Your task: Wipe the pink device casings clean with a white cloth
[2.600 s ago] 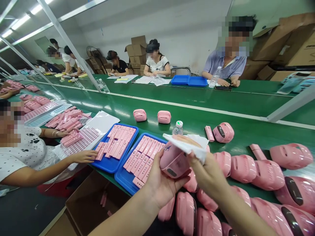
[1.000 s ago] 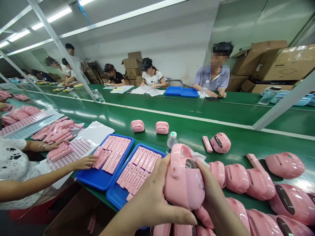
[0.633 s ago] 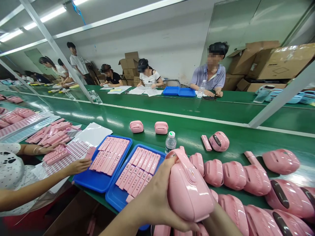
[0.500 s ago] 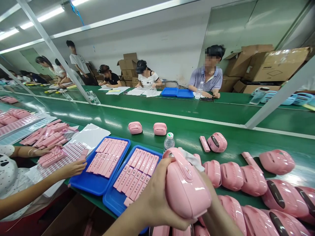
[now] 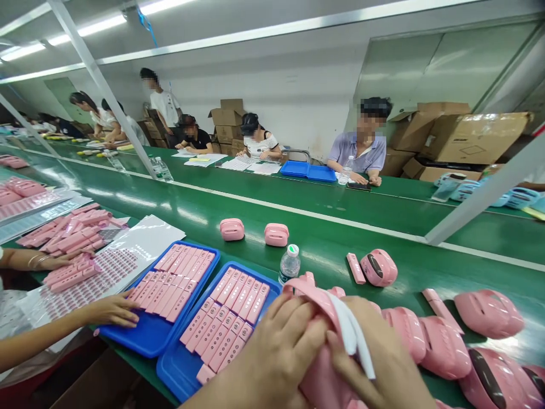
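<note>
Green worktop (image 5: 323, 232), boxes (image 5: 472, 139) beyond; both hands (image 5: 281, 346) (image 5: 374, 346) grip a pink handled case (image 5: 326, 375).

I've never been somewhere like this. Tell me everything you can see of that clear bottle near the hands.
The clear bottle looks like thin, see-through plastic, with rounded shoulders, a white cap with a green mark on top, and part of a bluish label low down. It stands upright on the green table, capped, just beyond the far right corner of the nearer blue tray. The held pink case overlaps its base in view. No hand appears to touch it; its contents are unclear.
</note>
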Available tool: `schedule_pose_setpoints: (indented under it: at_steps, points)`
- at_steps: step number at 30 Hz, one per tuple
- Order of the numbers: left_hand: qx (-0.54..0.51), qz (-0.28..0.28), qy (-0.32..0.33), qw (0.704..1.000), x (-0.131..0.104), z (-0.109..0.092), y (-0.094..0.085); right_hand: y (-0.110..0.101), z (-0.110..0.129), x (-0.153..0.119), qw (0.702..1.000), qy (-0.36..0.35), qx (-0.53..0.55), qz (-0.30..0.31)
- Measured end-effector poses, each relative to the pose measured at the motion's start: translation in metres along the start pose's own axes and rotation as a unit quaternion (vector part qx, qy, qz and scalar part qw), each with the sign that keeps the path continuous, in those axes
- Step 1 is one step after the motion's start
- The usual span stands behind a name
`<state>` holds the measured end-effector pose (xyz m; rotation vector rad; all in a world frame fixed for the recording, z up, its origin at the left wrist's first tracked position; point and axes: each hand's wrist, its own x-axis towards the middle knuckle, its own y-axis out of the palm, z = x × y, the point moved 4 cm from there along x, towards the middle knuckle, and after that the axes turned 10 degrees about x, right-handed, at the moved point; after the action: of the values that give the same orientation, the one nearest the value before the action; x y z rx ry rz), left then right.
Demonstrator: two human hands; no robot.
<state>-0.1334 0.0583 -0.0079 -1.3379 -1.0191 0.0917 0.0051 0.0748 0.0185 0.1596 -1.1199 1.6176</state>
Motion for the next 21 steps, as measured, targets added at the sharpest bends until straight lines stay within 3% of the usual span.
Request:
schedule_pose_setpoints:
  at_steps: [2, 4, 6, 8, 10, 12, 14, 17, 21]
  points:
    - [0.085, -0.027, 0.023, 0.996, 0.015, -0.003, -0.004, -0.015, -0.008, 0.02, 1.0, 0.002, 0.005, 0.016]
    - [0.139, -0.079, -0.002, 0.987, 0.025, -0.002, -0.009, -0.03, -0.024, 0.039, 0.999, 0.027, 0.024, 0.003]
    - [0.139, -0.113, -0.068, 0.982, 0.02, 0.01, -0.009, -0.045, -0.057, 0.055, 0.99, 0.126, 0.04, -0.054]
    - [0.114, -0.069, -0.168, 0.977, -0.004, 0.031, 0.0, -0.056, -0.102, 0.066, 0.946, 0.293, 0.03, -0.137]
    - [0.109, 0.056, -0.313, 0.942, -0.049, 0.058, 0.019, -0.056, -0.146, 0.079, 0.899, 0.393, -0.002, -0.192]
    - [0.121, 0.214, -0.439, 0.864, -0.109, 0.076, 0.037, -0.035, -0.188, 0.096, 0.888, 0.43, -0.023, -0.163]
    - [0.107, 0.309, -0.463, 0.824, -0.16, 0.075, 0.051, 0.001, -0.226, 0.107, 0.887, 0.451, -0.045, -0.087]
    - [0.043, 0.382, -0.413, 0.825, -0.203, 0.054, 0.067, 0.061, -0.273, 0.103, 0.869, 0.487, -0.089, 0.006]
    - [-0.025, 0.391, -0.395, 0.831, -0.217, 0.041, 0.087, 0.11, -0.311, 0.076, 0.837, 0.534, -0.113, 0.04]
